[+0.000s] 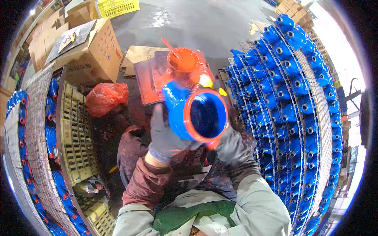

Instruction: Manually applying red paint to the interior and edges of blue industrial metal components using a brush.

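Observation:
A blue cast-metal housing (177, 118), with a wide round mouth and an orange-red painted rim, is held up in front of me, its opening tilted toward me. My left hand (163, 131), in a grey glove, grips its left side and underside, with one finger pointing up along it. At the lower right of the rim, my right hand (232, 143) in a dark, stained glove holds the housing; its fingertips are hidden. Behind the housing stands an orange-red paint pot (183, 59) with a red stick (168, 45) leaning out, on a paint-smeared board (147, 80).
Wire racks of blue housings (283, 94) rise close on my right; another wire rack (37, 129) stands left. Beside it are a cream plastic crate (76, 129), a red plastic bag (107, 99) and a cardboard box (92, 51). A yellow crate (118, 7) lies farther back.

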Tool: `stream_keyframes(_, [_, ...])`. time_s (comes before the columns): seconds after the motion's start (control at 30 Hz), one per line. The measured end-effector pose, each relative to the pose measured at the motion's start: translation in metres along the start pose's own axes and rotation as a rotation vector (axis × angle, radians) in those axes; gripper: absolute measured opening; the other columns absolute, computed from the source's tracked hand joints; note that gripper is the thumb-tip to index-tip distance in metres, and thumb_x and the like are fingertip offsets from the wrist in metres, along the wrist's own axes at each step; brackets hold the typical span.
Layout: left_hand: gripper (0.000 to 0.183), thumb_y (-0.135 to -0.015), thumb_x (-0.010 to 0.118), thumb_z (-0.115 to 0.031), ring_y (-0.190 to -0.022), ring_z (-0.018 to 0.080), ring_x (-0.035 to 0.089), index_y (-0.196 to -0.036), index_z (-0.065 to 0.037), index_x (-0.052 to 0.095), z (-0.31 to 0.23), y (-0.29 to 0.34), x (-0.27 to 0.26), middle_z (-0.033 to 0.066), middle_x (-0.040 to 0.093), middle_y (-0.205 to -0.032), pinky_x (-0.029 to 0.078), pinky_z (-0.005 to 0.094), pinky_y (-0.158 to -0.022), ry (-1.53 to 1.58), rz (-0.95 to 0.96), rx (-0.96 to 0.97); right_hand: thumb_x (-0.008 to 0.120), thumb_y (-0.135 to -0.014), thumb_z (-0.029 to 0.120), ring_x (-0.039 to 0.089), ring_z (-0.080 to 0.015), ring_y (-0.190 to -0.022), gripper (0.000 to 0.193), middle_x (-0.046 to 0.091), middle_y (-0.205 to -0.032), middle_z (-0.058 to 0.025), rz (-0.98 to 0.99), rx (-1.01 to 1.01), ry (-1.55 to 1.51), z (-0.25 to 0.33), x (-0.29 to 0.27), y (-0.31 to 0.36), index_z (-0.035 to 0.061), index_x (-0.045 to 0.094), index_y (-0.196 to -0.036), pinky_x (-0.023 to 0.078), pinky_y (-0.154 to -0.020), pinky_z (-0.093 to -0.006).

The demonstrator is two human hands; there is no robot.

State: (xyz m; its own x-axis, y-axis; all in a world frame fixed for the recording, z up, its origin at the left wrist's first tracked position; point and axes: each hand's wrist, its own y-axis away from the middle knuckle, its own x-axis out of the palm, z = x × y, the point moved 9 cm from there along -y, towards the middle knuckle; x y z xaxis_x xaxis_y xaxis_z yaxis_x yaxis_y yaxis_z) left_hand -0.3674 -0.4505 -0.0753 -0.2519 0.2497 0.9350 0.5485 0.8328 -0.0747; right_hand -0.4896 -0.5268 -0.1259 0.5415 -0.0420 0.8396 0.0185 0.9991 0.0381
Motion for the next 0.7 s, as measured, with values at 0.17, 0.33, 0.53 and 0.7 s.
stream_keyframes(0.17, [0.083, -0.083, 0.062, -0.064, -0.086, 0.0365, 0.069, -0.137, -0.003, 0.044, -0.02, -0.009, 0.0, 0.0267, 0.059, -0.12, 0.063, 0.0436, -0.066, 0.368, 0.066, -0.013, 0.046, -0.103, 0.046, 0.045, -0.0078, -0.062, 0.046, 0.047, -0.073, 0.0009, -0.414, -0.141, 0.234, 0.044, -0.023, 0.064, 0.0058, 0.055, -0.124, 0.039, -0.056, -0.0223])
stream_keyframes(0.33, [0.087, -0.081, 0.065, -0.061, -0.088, 0.0374, 0.069, -0.135, 0.003, 0.043, -0.026, -0.012, 0.009, 0.03, 0.057, -0.125, 0.062, 0.0459, -0.067, 0.477, 0.207, -0.051, 0.052, -0.097, 0.049, 0.045, -0.0082, -0.062, 0.054, 0.052, -0.075, -0.0014, -0.391, -0.727, 1.031, 0.094, 0.048, 0.135, -0.0029, 0.058, -0.113, 0.038, -0.058, -0.0227])
stream_keyframes(0.53, [0.084, -0.08, 0.068, -0.044, -0.101, 0.0459, 0.065, -0.143, 0.002, 0.036, -0.019, -0.005, 0.001, 0.0314, 0.054, -0.129, 0.062, 0.0525, -0.071, 0.209, 0.087, 0.078, 0.06, -0.092, 0.042, 0.055, -0.0142, -0.068, 0.053, 0.063, -0.093, -0.0119, -0.221, -0.836, 0.83, 0.112, 0.113, 0.175, -0.0059, 0.062, -0.114, 0.044, -0.06, -0.0254])
stream_keyframes(0.7, [0.079, -0.079, 0.065, -0.012, -0.132, 0.0342, 0.047, -0.149, -0.002, 0.029, -0.021, 0.006, -0.006, 0.0175, 0.046, -0.143, 0.041, 0.0518, -0.109, 0.037, 0.058, 0.183, 0.067, -0.084, 0.008, 0.064, -0.0204, -0.074, 0.025, 0.068, -0.097, -0.016, -0.092, -0.863, 0.916, 0.114, 0.147, 0.177, -0.0027, 0.067, -0.107, 0.051, -0.064, -0.0327])
